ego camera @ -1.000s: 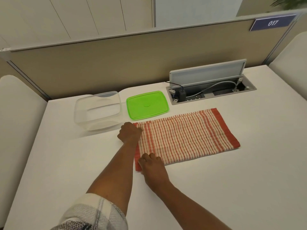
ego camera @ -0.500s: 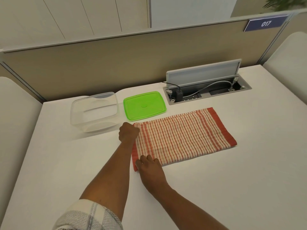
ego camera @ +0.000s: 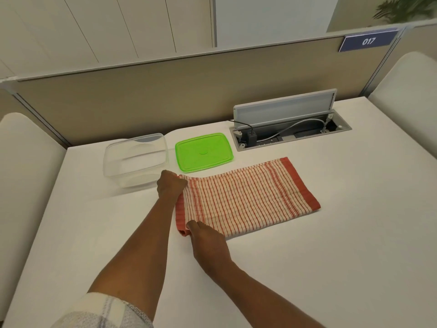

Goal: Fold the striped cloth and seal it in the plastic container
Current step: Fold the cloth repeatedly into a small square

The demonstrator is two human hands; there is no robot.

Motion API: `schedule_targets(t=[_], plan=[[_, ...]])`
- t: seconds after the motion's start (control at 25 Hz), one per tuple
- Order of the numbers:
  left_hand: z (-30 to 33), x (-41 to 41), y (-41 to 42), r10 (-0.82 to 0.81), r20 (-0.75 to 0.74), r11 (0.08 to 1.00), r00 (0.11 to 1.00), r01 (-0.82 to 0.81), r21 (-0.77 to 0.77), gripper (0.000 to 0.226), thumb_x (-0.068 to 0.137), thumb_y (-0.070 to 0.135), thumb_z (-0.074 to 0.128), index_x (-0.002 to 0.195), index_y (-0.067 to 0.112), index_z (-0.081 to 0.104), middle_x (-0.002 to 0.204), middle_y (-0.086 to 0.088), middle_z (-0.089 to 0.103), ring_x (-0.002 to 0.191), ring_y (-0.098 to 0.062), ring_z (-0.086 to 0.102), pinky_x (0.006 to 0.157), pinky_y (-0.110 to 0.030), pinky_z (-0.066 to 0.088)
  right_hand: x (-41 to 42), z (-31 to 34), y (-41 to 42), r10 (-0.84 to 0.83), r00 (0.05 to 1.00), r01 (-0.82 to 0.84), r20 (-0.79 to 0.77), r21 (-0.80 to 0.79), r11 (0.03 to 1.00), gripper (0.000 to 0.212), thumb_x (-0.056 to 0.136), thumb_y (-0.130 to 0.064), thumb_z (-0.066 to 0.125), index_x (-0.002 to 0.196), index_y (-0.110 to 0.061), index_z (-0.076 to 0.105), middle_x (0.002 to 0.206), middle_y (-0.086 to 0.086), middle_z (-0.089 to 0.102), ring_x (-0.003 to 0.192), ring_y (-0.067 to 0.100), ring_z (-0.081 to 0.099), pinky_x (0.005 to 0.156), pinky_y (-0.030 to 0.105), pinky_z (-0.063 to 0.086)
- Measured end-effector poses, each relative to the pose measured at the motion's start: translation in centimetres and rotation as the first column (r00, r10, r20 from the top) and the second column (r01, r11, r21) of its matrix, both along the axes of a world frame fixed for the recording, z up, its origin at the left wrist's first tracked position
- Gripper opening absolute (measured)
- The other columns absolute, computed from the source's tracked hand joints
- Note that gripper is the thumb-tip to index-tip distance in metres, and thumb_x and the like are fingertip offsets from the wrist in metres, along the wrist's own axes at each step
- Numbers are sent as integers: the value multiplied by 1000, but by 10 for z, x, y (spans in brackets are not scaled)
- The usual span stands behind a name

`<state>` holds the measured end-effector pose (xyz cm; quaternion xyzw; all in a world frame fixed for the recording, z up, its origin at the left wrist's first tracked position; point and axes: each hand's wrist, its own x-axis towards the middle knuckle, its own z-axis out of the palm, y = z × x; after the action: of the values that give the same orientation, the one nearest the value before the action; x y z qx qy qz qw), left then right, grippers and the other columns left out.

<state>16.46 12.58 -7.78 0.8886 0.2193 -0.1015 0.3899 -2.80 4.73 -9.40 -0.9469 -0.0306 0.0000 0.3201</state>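
The striped cloth lies folded flat on the white table, in the middle of the frame. Its long axis runs from lower left to upper right, with a red border at each short end.

Nearest to the camera, the right hand is closed in a pinch on the lower left corner of the cloth, which is a little lifted and curled. Above it, the left hand is closed on the upper left corner of the cloth.

Compared with half a second before, both hands grip the same left edge, and this edge now rises slightly from the table.

Farther, in the upper left of the cloth, stands the clear plastic container, open. Just beside it to the right lies the green lid, flat, touching the far edge of the cloth.
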Motion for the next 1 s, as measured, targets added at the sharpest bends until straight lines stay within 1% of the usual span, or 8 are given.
schedule_targets(t=[0.08, 0.24, 0.36, 0.44, 0.64, 0.8, 0.92, 1.0], plan=[[12, 0, -6, 0, 52, 1000, 999, 0, -7, 52, 75, 20, 77, 122, 11, 57, 124, -13, 62, 117, -32, 58, 91, -34, 45, 2, 13, -5, -76, 996, 83, -53, 138, 987, 22, 96, -11, 38, 109, -17, 54, 101, 5, 62, 87, 26, 61, 73, 40, 51], [40, 3, -48, -14, 161, 997, 987, 26, -71, 56, 75, 20, 76, 126, 12, 55, 121, -11, 64, 115, -30, 59, 96, -36, 48, -1, 38, -37, -286, 957, 259, 39, 324, 910, 9, 97, -20, 48, 97, -20, 57, 86, -8, 62, 73, 9, 58, 61, 15, 46], [56, 2, -101, -14, 209, 980, 978, 54, -190, 51, 75, 16, 76, 122, 12, 55, 113, -9, 68, 107, -29, 63, 93, -39, 51, -3, 49, -79, -394, 918, 329, 35, 487, 809, 9, 96, -16, 48, 96, -22, 55, 95, -10, 63, 85, 6, 61, 70, 16, 54], [59, 1, -138, -18, 223, 972, 975, 70, -224, 49, 77, 18, 74, 121, 13, 55, 114, -10, 66, 106, -30, 63, 91, -40, 52, -6, 52, -111, -469, 883, 398, -2, 535, 746, 9, 97, -18, 48, 97, -24, 54, 101, -10, 64, 90, 8, 64, 75, 20, 58], [42, -10, -227, -76, 242, 955, 967, 140, -263, 47, 79, 19, 71, 123, 16, 54, 122, -10, 62, 106, -28, 61, 85, -36, 53, -16, 41, -192, -597, 795, 546, -106, 553, 629, 5, 97, -19, 51, 96, -22, 54, 95, -13, 62, 85, 12, 66, 69, 25, 61], [16, -20, -279, -157, 211, 945, 965, 208, -250, 47, 82, 20, 70, 125, 18, 52, 119, -8, 63, 99, -24, 63, 84, -35, 54, -24, 22, -244, -630, 760, 610, -158, 508, 609, 11, 96, -20, 53, 106, -21, 56, 100, -10, 64, 86, 10, 67, 69, 24, 60], [-4, -29, -307, -172, 150, 945, 974, 206, -254, 40, 88, 21, 67, 124, 20, 50, 112, -8, 65, 81, -15, 64, 64, -24, 51, -31, 1, -275, -626, 745, 651, -230, 458, 606, 7, 95, -21, 55, 102, -20, 57, 95, -9, 67, 80, 11, 68, 66, 20, 59], [-11, -33, -318, -176, 139, 949, 974, 205, -238, 39, 90, 20, 65, 125, 19, 49, 111, -7, 65, 80, -15, 64, 60, -20, 49, -35, -7, -289, -619, 734, 672, -279, 426, 605, 2, 94, -18, 57, 95, -20, 55, 89, -6, 68, 73, 12, 68, 60, 21, 58]])
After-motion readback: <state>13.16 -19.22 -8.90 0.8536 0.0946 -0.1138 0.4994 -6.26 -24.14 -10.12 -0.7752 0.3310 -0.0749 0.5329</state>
